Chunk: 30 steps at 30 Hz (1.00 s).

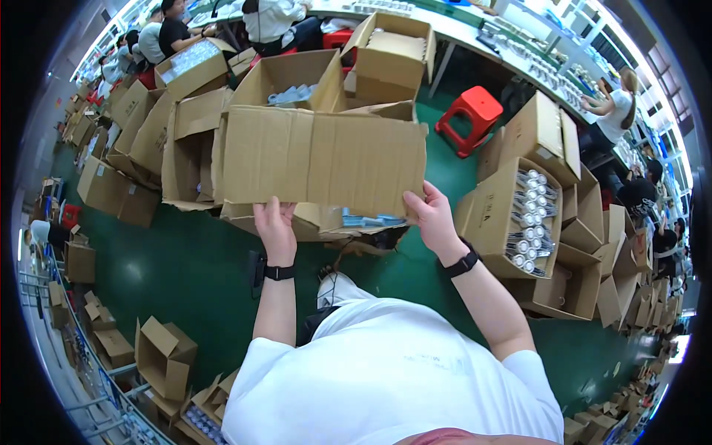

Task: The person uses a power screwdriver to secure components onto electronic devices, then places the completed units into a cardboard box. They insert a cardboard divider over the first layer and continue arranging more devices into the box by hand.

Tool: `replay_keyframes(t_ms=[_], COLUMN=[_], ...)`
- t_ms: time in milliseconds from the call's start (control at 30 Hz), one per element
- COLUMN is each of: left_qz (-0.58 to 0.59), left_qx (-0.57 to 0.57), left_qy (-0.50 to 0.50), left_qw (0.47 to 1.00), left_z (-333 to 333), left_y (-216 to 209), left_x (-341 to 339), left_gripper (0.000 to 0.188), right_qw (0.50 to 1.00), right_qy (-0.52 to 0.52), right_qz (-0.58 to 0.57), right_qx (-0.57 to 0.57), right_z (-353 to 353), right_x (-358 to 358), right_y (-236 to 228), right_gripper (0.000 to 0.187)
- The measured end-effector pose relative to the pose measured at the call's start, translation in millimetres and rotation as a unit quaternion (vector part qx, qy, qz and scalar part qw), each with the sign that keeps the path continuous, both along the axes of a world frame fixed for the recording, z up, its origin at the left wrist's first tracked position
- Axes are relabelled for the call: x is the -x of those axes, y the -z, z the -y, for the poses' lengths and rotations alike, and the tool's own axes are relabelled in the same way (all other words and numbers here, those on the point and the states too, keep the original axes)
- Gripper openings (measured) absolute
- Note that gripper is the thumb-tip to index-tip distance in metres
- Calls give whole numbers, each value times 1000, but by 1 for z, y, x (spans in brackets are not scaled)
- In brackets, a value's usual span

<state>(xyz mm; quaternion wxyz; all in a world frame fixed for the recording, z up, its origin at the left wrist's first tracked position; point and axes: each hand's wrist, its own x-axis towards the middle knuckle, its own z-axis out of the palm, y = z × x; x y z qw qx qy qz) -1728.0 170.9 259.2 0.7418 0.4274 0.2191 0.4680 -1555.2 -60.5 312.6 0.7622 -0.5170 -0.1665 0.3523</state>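
Observation:
A wide brown cardboard sheet (268, 157) with a crease down its middle spans the space in front of me. My left hand (275, 226) grips its near edge at the left, the fingers partly hidden by the sheet. At the near right corner, my right hand (432, 213) pinches it with the thumb on top. Below the sheet is an open carton (311, 222), largely covered by it. Light blue pieces (371, 220) show inside that carton; their kind is too covered to tell.
Open cartons (196, 144) crowd the left and far side. A red stool (471, 119) stands on the green floor at the far right. Closer on the right is a carton (482, 215) packed with silver-white round-ended parts (532, 215). People sit along a long workbench (452, 28) beyond.

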Motion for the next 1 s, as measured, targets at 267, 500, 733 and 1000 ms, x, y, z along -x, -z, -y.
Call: replay_keyframes(t_ms=[267,500,733,1000], left_qz=[25,-10,-26,-64], left_qx=[128,94,72,56], left_qy=[182,100,24,-60], left_qw=[975,990,997,995], left_z=[102,130,123,94], left_y=[-29,-6,7,1], left_x=[-81,-159,-231,-291], left_gripper=[17,13,13,15], right_qw=[992,956,893,972], right_qy=[83,170,33,9], right_qz=[-92,-226,-374,-226], right_qx=[-17,-80,-247,-61], right_z=[122,155,135,70], right_x=[-46,-110,-211,-296], right_y=[9,28,44,13], right_gripper=[30,28,33,26])
